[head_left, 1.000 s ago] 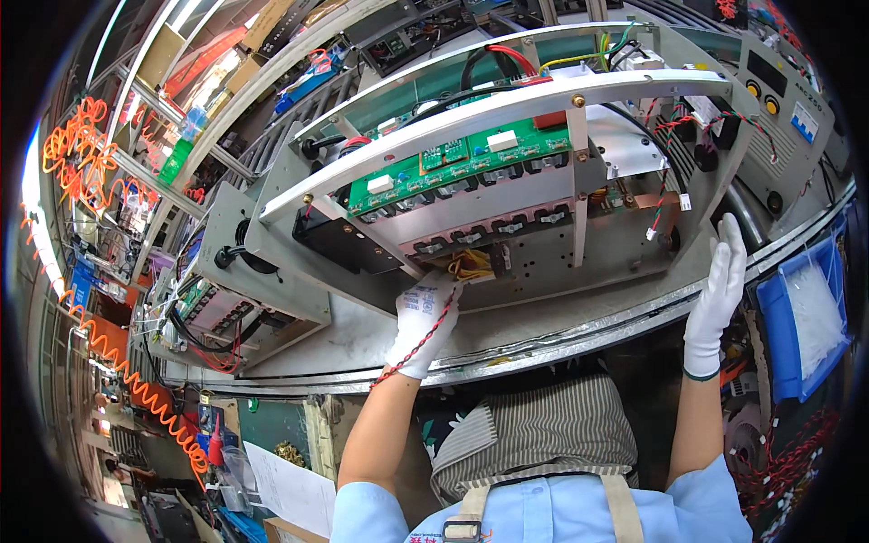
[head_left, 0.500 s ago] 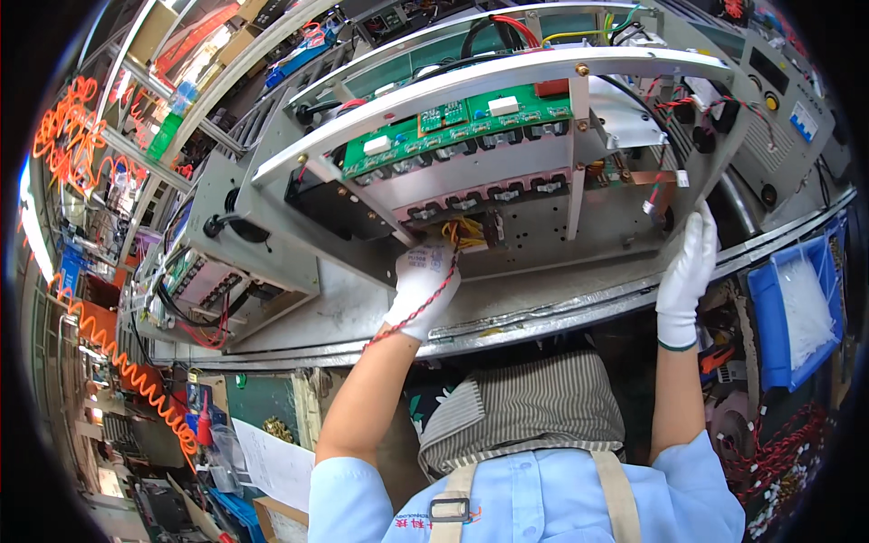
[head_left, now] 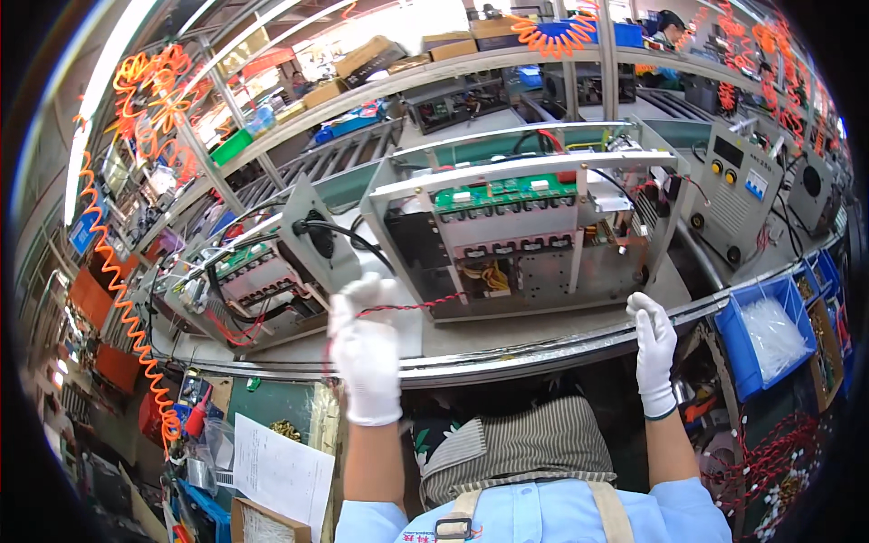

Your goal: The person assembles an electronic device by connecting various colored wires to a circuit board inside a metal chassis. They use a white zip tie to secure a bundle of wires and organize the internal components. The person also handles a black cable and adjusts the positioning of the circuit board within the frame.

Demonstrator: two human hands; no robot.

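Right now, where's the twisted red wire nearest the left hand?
In the head view, left of centre, the twisted red wire runs from the left hand toward the yellow wires in the metal unit.

The middle machine [head_left: 511, 228] is set on the bench [head_left: 507, 338] between a left machine [head_left: 251, 282] and a right machine [head_left: 738, 219]; behind, boxes [head_left: 371, 56] are shelved; before the bench, paper [head_left: 282, 471] is laid left, a tray [head_left: 731, 351] right.

Over the near edge of the bench [head_left: 507, 335], the left hand [head_left: 367, 353] is blurred; its grip on the red-and-black wire [head_left: 412, 306] is unclear. The wire's end at the open chassis [head_left: 543, 231] is too small to follow. The picture's lower edge cuts off the blue shirt [head_left: 520, 511]. Print on the white sheet [head_left: 281, 471] is illegible.
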